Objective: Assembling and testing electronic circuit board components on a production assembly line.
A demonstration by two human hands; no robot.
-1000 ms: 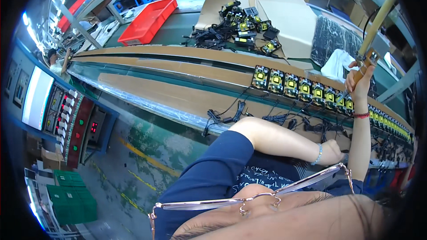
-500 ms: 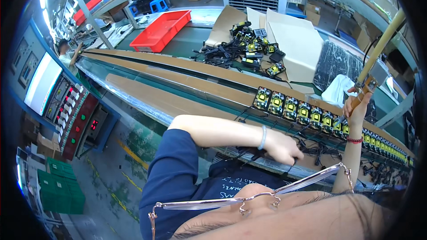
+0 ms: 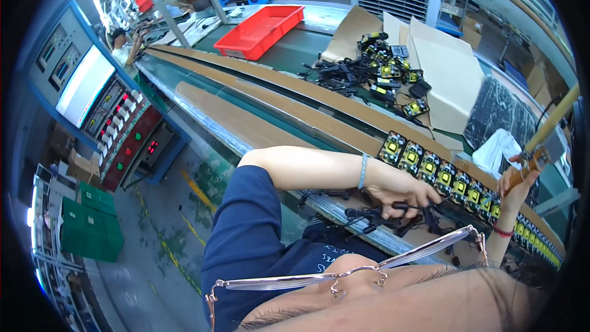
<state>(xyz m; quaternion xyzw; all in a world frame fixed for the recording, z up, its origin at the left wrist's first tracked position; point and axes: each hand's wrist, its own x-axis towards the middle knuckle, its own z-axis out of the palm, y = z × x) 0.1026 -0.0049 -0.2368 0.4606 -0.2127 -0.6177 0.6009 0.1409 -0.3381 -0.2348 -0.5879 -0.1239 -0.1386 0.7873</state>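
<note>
Green worktop carries red tray; yellow lines mark floor. Left hand pinches black cable; right hand grips orange tool.

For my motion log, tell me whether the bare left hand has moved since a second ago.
Yes: the left hand moved leftward along, and nearer, the row of rectangular black-yellow circuit boards.

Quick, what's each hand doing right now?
Left hand: partly curled at black cords; can't tell if it's holding one.
Right hand: closed, holding an orange handle.
</note>
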